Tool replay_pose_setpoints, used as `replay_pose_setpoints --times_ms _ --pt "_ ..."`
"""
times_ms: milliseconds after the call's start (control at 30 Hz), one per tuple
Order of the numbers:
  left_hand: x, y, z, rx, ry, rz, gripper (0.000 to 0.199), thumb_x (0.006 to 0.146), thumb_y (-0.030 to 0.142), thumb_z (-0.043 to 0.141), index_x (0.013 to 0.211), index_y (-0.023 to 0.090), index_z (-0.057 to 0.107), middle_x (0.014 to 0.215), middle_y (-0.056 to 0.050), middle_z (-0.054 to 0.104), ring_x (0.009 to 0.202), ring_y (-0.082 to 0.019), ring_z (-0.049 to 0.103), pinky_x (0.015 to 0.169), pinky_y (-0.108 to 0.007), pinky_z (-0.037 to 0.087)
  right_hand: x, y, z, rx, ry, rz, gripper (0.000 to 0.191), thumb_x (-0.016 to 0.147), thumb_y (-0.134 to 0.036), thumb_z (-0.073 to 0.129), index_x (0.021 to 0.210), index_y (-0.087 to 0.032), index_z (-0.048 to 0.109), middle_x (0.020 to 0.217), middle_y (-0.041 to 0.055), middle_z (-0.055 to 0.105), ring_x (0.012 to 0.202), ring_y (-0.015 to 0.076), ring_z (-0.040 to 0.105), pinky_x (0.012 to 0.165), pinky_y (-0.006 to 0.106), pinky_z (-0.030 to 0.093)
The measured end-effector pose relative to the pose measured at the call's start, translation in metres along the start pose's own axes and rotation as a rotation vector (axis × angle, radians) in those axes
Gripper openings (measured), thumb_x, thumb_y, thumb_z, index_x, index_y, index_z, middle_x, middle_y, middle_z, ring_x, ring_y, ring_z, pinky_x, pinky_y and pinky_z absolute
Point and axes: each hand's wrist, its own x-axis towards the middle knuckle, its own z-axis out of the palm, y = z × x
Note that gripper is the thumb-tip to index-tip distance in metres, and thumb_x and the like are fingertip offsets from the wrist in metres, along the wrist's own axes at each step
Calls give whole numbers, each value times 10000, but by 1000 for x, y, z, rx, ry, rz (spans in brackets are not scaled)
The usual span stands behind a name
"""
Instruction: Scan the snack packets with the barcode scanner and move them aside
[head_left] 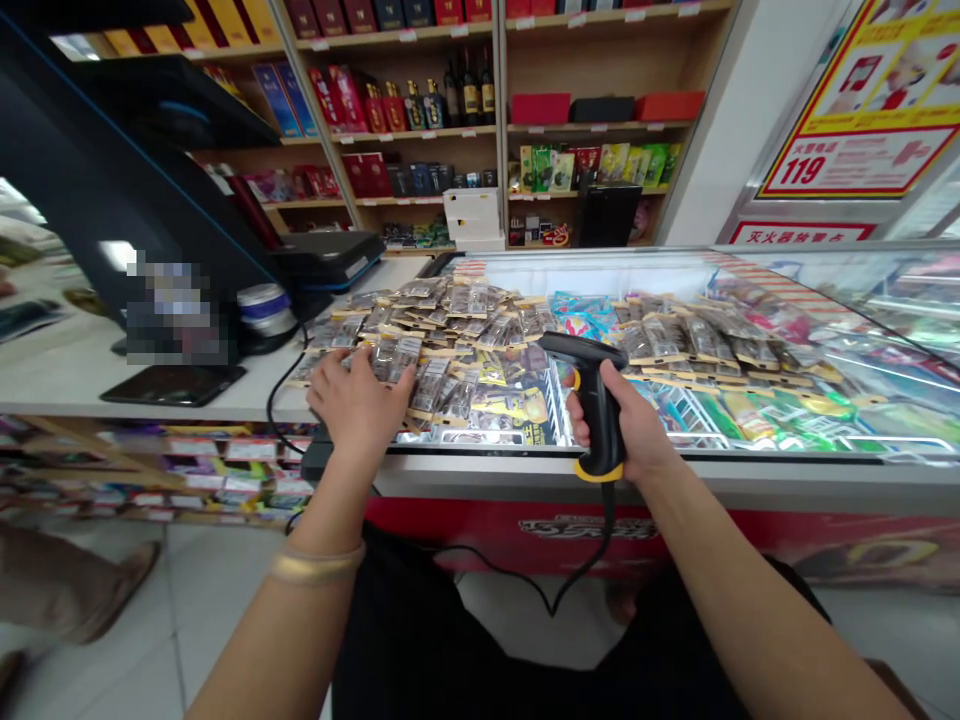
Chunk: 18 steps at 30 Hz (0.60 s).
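Observation:
My left hand rests on the near left part of a pile of small clear packets with dark contents and tan edges. Its thumb and fingers are apart, touching the packets; the fingertips are partly hidden among them. Wrapped round the handle of a black and yellow barcode scanner is my right hand. The scanner's head points left, above the glass top of a freezer. From its base a black cable hangs down in front. A second pile of similar packets lies on the glass to the right.
At the left, a checkout screen stands on a white counter. Shelves with boxes, bottles and bags line the back. Colourful goods show through the freezer glass. Another person's foot is on the floor at lower left.

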Motion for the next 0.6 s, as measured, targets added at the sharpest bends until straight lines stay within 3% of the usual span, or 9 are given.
replay_pose_setpoints --times_ms 233,433,533,600 --pt "0 -1 8 -41 24 -31 566 749 359 712 1243 130 557 1348 -233 560 1367 -431 396 1148 -621 240 0 -1 -5 -11 -6 9 493 749 -651 704 885 -188 601 592 -26 537 444 98 468 394 210 392" --pt "2 -6 8 -210 112 33 270 843 306 567 1067 158 592 1197 -210 625 1292 -413 472 1127 -615 304 -2 -2 -3 6 11 14 479 759 -639 702 889 -189 598 594 -25 540 446 96 461 397 209 391" --pt "2 3 8 -414 168 19 197 855 328 557 994 189 559 1062 -149 640 1116 -339 590 1062 -538 423 -2 -1 -2 24 23 7 481 743 -635 719 870 -188 594 587 -27 541 433 90 455 384 203 384" --pt "0 16 11 -662 149 -44 207 857 378 575 967 213 517 959 -77 625 922 -257 639 945 -462 523 -3 -1 -2 28 14 6 483 752 -641 708 869 -186 597 582 -27 545 429 91 468 380 200 391"
